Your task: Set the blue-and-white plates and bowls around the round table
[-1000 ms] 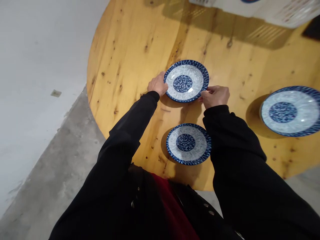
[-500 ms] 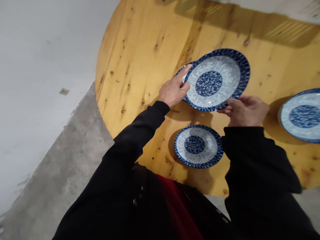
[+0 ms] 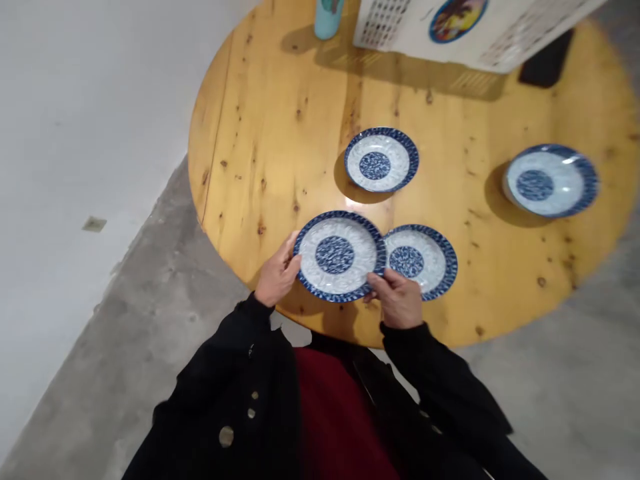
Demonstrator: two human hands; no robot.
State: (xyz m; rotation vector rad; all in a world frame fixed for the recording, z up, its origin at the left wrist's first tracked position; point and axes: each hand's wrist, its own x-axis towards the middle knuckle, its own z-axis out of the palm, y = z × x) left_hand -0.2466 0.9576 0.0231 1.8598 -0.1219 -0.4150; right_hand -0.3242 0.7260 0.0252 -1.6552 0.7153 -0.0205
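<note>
Between my two hands I hold a blue-and-white plate [image 3: 335,255] above the near edge of the table, its patterned face turned up toward me. My left hand [image 3: 278,273] is closed on its left rim, thumb on top. With thumb and fingers my right hand [image 3: 397,297] pinches the lower right rim. A second plate of the same pattern [image 3: 425,260] lies on the table just right, its left side partly covered by the held one and by my right hand. Farther back lies another matching plate [image 3: 381,160].
On the right of the round wooden table [image 3: 280,133] stands a stack of matching dishes [image 3: 550,180]. At the back are a white printed box [image 3: 450,33], a light blue cup [image 3: 327,20] and a black flat object [image 3: 545,63]. A white wall [image 3: 90,100] rises at left.
The held plate has come toward my body and left, away from above the far plate, which now shows fully. Both hands moved with it. The view has shifted, showing the box and cup.
</note>
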